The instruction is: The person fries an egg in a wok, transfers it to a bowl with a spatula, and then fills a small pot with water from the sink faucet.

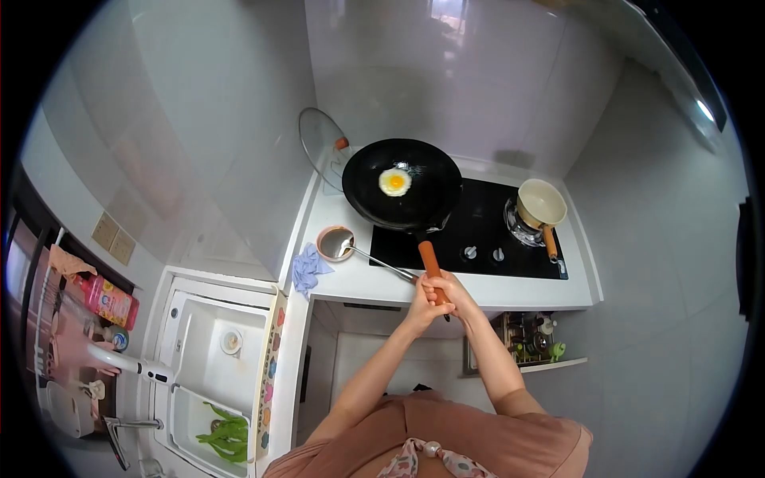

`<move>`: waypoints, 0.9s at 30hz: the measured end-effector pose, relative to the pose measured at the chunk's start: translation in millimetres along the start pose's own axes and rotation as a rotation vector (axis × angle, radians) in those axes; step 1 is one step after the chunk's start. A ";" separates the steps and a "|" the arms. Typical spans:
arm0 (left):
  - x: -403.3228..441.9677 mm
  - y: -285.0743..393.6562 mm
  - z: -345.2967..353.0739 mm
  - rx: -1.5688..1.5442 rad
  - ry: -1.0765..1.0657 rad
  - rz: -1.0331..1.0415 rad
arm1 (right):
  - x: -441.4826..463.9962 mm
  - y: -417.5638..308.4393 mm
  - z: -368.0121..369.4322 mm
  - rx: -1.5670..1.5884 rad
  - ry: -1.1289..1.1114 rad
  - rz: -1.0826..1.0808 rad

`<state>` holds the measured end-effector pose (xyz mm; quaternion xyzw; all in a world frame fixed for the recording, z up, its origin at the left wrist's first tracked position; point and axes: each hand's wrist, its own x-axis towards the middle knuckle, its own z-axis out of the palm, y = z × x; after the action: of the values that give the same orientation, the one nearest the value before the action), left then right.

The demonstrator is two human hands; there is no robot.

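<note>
A black frying pan point(382, 209) with a fried egg point(395, 182) in it is over the left side of the stove. Its orange-brown handle point(429, 259) points toward me. My left hand point(424, 305) and my right hand point(453, 288) are both closed around the handle's near end, one against the other. A metal ladle or turner point(381, 261) leans with its head in a small bowl point(326, 243); its handle end lies close to my left hand. Whether the pan rests on the burner cannot be made out.
A cream saucepan point(532, 215) stands on the right burner of the black stove point(478, 207). A glass lid point(341, 143) leans at the back left. A blue cloth point(307, 267) lies by the bowl. Leafy greens point(227, 434) lie in the sink point(183, 406). Below right, a drawer point(550, 365) stands open.
</note>
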<state>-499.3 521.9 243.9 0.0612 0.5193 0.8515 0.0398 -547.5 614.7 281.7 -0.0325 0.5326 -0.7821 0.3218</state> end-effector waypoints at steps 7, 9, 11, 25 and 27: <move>8.2 -13.0 0.8 0.069 -0.013 -0.018 | -3.7 -2.8 -10.8 0.066 0.018 -0.029; 17.5 -13.7 -5.5 0.062 0.001 -0.052 | 5.1 -6.7 -8.5 0.063 0.034 -0.045; 29.3 -20.4 -20.4 0.032 -0.002 -0.060 | 19.0 -6.7 -6.4 0.040 0.051 -0.051; 4.5 -30.7 -13.0 -0.052 -0.064 -0.049 | -0.7 16.6 -10.2 0.043 0.098 -0.021; 10.4 -29.5 -6.6 -0.069 -0.080 -0.026 | 0.0 12.6 -17.8 0.043 0.128 -0.038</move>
<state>-510.4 531.0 215.3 0.0870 0.4885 0.8651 0.0735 -548.7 626.3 263.3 0.0145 0.5343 -0.7999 0.2728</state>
